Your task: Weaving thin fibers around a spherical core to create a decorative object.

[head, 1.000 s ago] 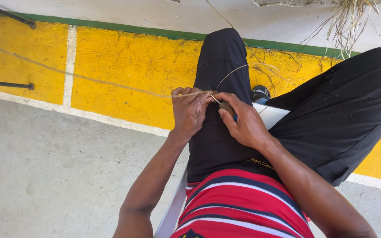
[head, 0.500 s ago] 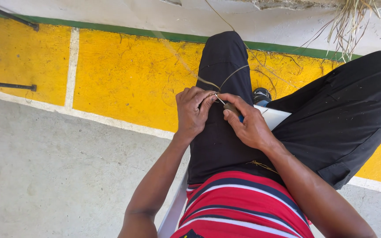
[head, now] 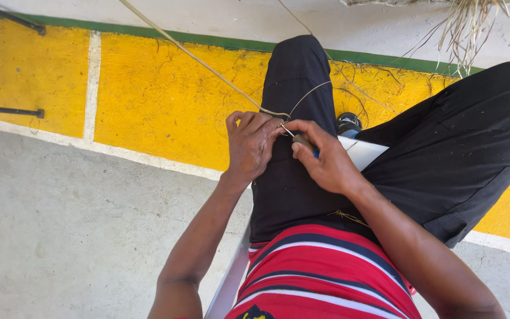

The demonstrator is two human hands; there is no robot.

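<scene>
Two hands meet over the person's left thigh, w/ the work pinched between them. Left hand (head: 252,145) is curled narrow, fingertips closed on a thin pale fibre strand (head: 199,59) right where it ends at the hands; strand's long axis runs from that pinch up and away to the upper left, crossing the yellow painted kerb (head: 149,100) and leaving frame at top. Right hand (head: 320,159) is closed around a small tool (head: 303,142), prob. a short knife or awl w/ brownish handle and a bit of blue at the base; its metal tip points toward the left fingertips, nearly touching them. A second thinner strand loops up over the black trouser leg (head: 296,77). Both hands are equally near the junction. Hard to make out: the exact contact pt, hidden by the left fingers, and the tool's blade shape. Dry grass bundle (head: 473,23) is cut off at top right; the white seat edge (head: 361,150) is mostly covered by legs.
</scene>
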